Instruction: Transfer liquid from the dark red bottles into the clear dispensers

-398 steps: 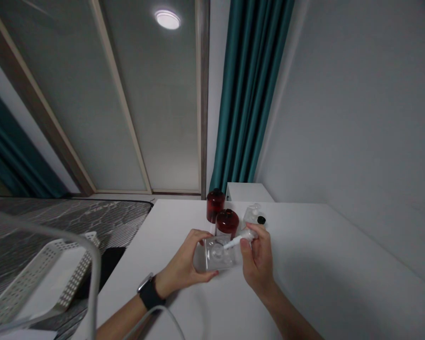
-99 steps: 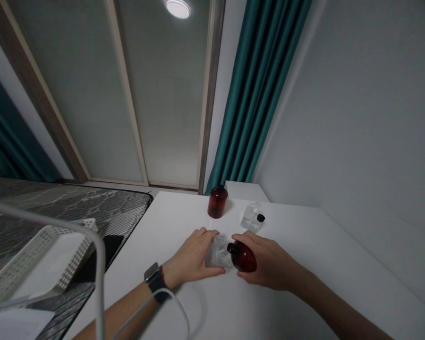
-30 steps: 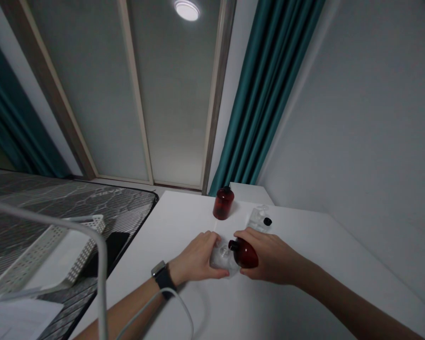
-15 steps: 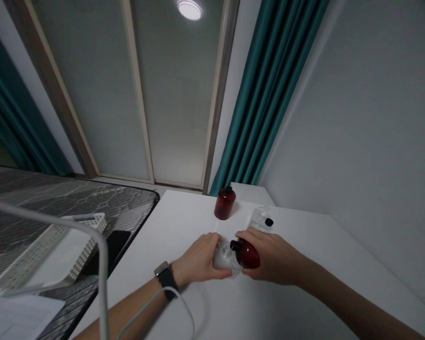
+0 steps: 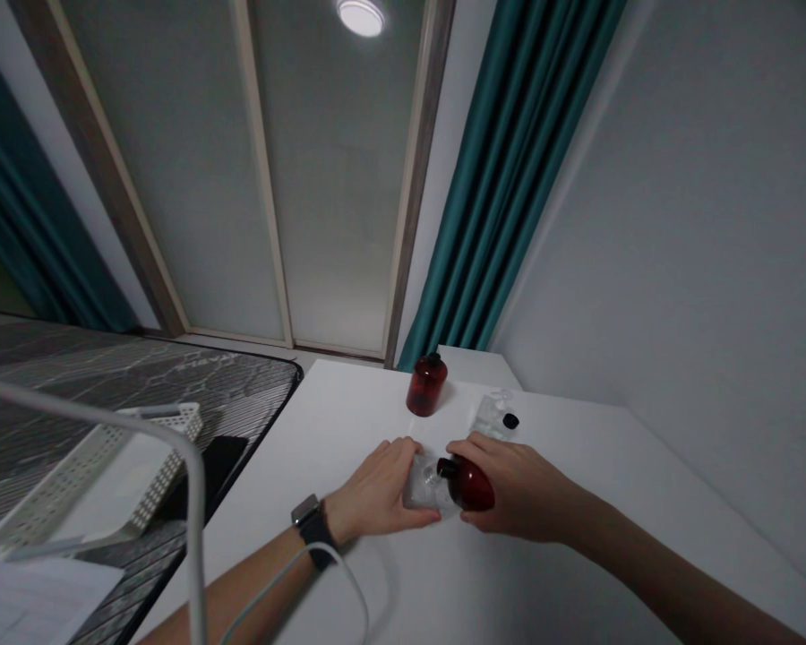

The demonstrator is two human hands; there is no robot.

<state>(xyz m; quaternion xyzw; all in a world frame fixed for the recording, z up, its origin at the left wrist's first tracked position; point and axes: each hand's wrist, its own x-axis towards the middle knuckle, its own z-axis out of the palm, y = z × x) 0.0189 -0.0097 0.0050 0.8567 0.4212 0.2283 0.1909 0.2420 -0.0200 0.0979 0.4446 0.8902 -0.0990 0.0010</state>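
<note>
Showing two bare hands at work near the middle of a white table [image 5: 322, 421], viewed from a head-worn camera looking forward and down. The left hand [image 5: 376, 494] grasps a clear square container [image 5: 421, 484] by its left end, with the fingers curled over the container. The right hand [image 5: 520, 497] is clenched around a dark red bottle [image 5: 470, 484], which is held on its side. Its black cap [image 5: 447, 467] points left, toward the container. Bottle and container overlap in this view, with the bottle's neck at the container's right end; whether they touch cannot be told. The two hands are close together but apart.

Nearer the table's far edge, a second dark red bottle [image 5: 426, 387] stands upright. To its right lies a clear bottle [image 5: 492, 417] with a black cap [image 5: 510, 421], tilted on its side. A black watch [image 5: 314, 527] circles the left wrist, and a white cable [image 5: 322, 548] crosses the left forearm.

Beyond the table's left edge, a gray patterned mattress [image 5: 127, 394] carries a white perforated tray [image 5: 114, 475] and a flat black object [image 5: 208, 470]. A teal curtain [image 5: 510, 179] hangs behind the table's far edge.
</note>
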